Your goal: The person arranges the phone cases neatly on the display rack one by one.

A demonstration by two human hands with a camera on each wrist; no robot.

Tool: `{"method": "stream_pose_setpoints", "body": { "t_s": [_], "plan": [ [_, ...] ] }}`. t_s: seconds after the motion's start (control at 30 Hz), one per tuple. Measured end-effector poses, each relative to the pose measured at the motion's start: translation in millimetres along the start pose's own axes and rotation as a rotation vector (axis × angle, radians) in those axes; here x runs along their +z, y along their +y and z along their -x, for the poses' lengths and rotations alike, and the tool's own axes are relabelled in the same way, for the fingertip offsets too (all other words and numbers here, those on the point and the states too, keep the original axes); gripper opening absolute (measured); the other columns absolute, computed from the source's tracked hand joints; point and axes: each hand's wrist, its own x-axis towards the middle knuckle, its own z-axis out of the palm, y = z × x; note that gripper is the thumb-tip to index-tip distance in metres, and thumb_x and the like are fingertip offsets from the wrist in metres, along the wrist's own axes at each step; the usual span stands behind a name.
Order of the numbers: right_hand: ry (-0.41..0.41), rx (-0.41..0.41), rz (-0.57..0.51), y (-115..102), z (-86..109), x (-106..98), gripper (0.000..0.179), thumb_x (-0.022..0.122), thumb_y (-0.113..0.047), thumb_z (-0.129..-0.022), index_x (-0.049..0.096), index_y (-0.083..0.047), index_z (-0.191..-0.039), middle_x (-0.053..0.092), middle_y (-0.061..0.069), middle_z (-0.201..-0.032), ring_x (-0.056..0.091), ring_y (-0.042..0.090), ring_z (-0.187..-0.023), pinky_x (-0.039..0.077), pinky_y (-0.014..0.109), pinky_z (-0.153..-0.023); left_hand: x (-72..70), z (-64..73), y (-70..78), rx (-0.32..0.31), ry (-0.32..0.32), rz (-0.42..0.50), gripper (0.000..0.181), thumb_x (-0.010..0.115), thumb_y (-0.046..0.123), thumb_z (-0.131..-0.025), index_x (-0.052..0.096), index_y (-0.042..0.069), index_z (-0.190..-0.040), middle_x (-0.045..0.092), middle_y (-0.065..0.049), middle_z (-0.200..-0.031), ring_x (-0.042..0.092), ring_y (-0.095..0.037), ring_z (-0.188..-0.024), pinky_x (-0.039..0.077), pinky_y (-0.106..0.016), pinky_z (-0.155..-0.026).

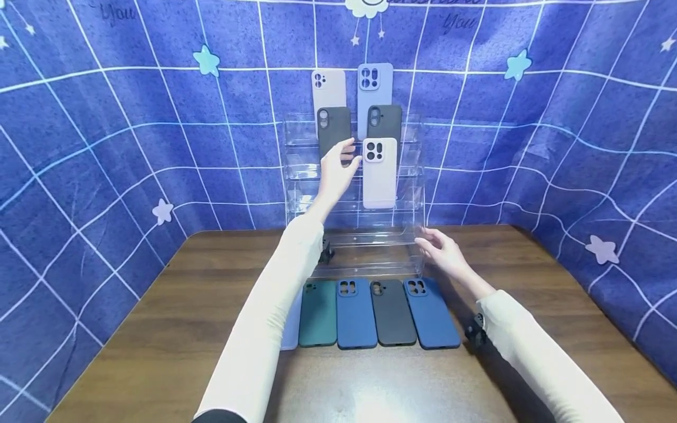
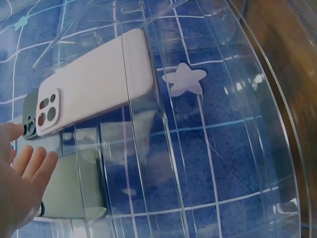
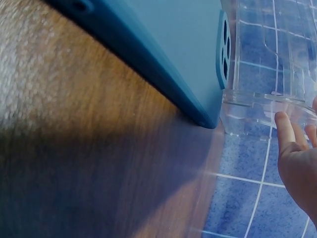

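My left hand (image 1: 336,171) is raised before a clear tiered display rack (image 1: 365,238), its fingers loosely bent and holding nothing. Its fingertips overlap a black phone case (image 1: 334,126) standing on a tier. Just right of it, a pale pink phone case (image 1: 379,185) stands on a lower tier; the left wrist view shows this pale case (image 2: 101,79) leaning in the clear rack. My right hand (image 1: 445,254) is at the rack's lower right side, fingers extended, close to the clear edge. In the right wrist view that hand (image 3: 299,161) has its fingertips right at the clear plastic.
Higher tiers hold a light pink case (image 1: 330,88), a light blue case (image 1: 382,94) and another black case (image 1: 388,120). Flat before the rack lie a green case (image 1: 318,317), blue cases (image 1: 357,317) and a black case (image 1: 394,317). A lilac case (image 1: 291,329) is partly hidden by my left sleeve.
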Motion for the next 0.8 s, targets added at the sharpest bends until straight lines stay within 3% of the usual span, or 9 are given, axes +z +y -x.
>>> {"method": "stream_pose_setpoints", "body": {
  "t_s": [0.1,0.37,0.57,0.73,0.8],
  "plan": [
    [-0.013,-0.001,-0.009,3.4,-1.9,1.7,0.046,0.058,-0.013,-0.093,0.045,0.008,-0.132,0.057,0.029,-0.122,0.063,0.034,-0.097,0.055,0.018,-0.073,-8.5,4.7,-1.4,-0.014,0.002,0.003,0.043,0.066,0.01,-0.087,0.055,0.004,-0.127,0.065,-0.013,-0.115,0.064,-0.024,-0.1,0.055,-0.026,-0.084],
    [-0.029,0.0,-0.039,32.0,-14.1,-2.5,0.053,0.058,-0.024,-0.094,0.042,0.004,-0.136,0.055,0.027,-0.127,0.062,-0.002,-0.086,0.051,0.009,-0.076,-31.3,24.6,0.0,-0.002,-0.093,-0.028,0.041,0.063,0.013,-0.089,0.054,0.003,-0.127,0.064,-0.013,-0.115,0.062,-0.023,-0.103,0.054,-0.028,-0.088],
    [-0.037,0.007,-0.036,32.4,-13.7,-4.7,0.053,0.058,-0.024,-0.094,0.042,0.004,-0.136,0.055,0.028,-0.127,0.062,-0.001,-0.085,0.051,0.01,-0.074,-47.5,38.4,-4.1,0.001,-0.104,-0.042,0.04,0.063,0.013,-0.09,0.053,0.002,-0.127,0.064,-0.015,-0.114,0.061,-0.026,-0.105,0.053,-0.032,-0.092],
    [-0.052,0.008,-0.027,9.8,-4.5,-3.0,0.05,0.056,-0.017,-0.095,0.04,0.01,-0.134,0.053,0.032,-0.125,0.062,0.001,-0.084,0.052,0.011,-0.072,-65.6,49.9,-11.1,-0.003,-0.09,-0.052,0.037,0.065,0.015,-0.089,0.058,0.002,-0.122,0.066,-0.014,-0.113,0.063,-0.025,-0.102,0.054,-0.032,-0.09],
    [-0.054,0.008,-0.021,10.5,-5.8,-1.8,0.051,0.055,-0.018,-0.095,0.039,0.009,-0.135,0.053,0.032,-0.125,0.061,-0.001,-0.083,0.052,0.011,-0.072,-73.4,55.3,-14.3,-0.016,-0.084,-0.042,0.036,0.066,0.017,-0.088,0.06,0.002,-0.12,0.067,-0.013,-0.112,0.064,-0.024,-0.101,0.054,-0.031,-0.089]
  ]
}}
